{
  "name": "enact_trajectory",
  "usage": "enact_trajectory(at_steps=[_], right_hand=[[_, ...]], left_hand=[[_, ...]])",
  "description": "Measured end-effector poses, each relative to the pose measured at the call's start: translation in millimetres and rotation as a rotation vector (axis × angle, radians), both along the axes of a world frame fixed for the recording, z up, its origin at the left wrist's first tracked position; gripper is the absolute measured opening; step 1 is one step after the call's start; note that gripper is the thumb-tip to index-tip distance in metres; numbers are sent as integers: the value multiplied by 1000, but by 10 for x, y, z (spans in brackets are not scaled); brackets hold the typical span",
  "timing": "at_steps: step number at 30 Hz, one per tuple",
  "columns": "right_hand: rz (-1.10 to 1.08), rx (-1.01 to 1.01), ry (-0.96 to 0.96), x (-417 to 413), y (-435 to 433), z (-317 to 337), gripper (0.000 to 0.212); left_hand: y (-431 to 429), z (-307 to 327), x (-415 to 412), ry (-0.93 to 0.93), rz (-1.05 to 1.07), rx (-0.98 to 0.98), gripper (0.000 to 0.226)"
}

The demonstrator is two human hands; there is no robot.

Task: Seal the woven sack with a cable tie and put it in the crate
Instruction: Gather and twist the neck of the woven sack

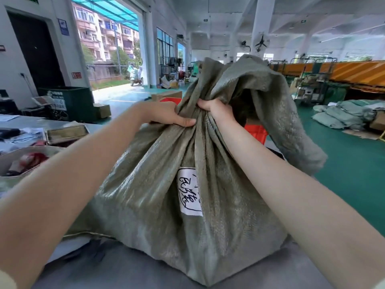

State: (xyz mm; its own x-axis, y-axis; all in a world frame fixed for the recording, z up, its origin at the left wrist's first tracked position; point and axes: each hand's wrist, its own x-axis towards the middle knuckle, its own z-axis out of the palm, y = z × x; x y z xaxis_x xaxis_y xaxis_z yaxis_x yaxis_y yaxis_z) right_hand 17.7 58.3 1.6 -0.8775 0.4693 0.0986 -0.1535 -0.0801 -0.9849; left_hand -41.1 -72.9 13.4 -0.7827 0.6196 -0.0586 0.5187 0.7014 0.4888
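A large grey-green woven sack [158, 205] stands full on the grey table in front of me, with a white handwritten label [189, 190] on its near side. My left hand [168, 114] and my right hand [216, 110] both grip the gathered neck of the sack, close together. Above my hands the loose mouth of the sack [260, 80] flops open to the right. A red crate [256, 132] shows behind the sack, mostly hidden by it. No cable tie is visible.
To my left the table [108, 268] carries a cardboard box [66, 133], papers and a bowl-like bag of small items [23, 161]. A green bin [68, 101] stands by the door. Filled sacks [343, 115] lie on the green floor at the right.
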Motion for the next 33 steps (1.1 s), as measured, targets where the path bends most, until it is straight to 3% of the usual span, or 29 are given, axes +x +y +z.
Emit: enact_trajectory(at_steps=[2, 4, 7, 12, 14, 17, 20, 24, 27, 29, 33], right_hand=[[-5, -18, -3, 5, 10, 1, 65], [-20, 12, 8, 15, 39, 25, 66], [2, -5, 59, 56, 69, 105, 57], [-58, 480, 50, 229, 73, 168, 43], [-58, 571, 30, 265, 103, 145, 39], [16, 339, 51, 226, 121, 61, 35], [108, 64, -59, 172, 86, -80, 20], [320, -309, -55, 319, 16, -154, 43], [353, -454, 13, 416, -32, -204, 57], [259, -434, 10, 423, -64, -281, 51], [197, -625, 29, 447, 132, -384, 45]], left_hand=[[80, -98, 16, 84, 25, 187, 57], [142, -115, 74, 97, 29, 320, 41], [194, -49, 101, 160, 57, 381, 36], [205, 158, 165, 230, 68, 361, 36], [216, 184, 187, 217, 60, 331, 37], [255, 218, 245, 252, 36, 208, 38], [299, 300, 299, 257, -15, 0, 38], [407, 363, 206, 232, -69, -279, 46], [581, 350, 178, 279, -108, -432, 46], [727, 324, 186, 281, -151, -482, 42], [1021, 143, 224, 309, -189, -478, 45]])
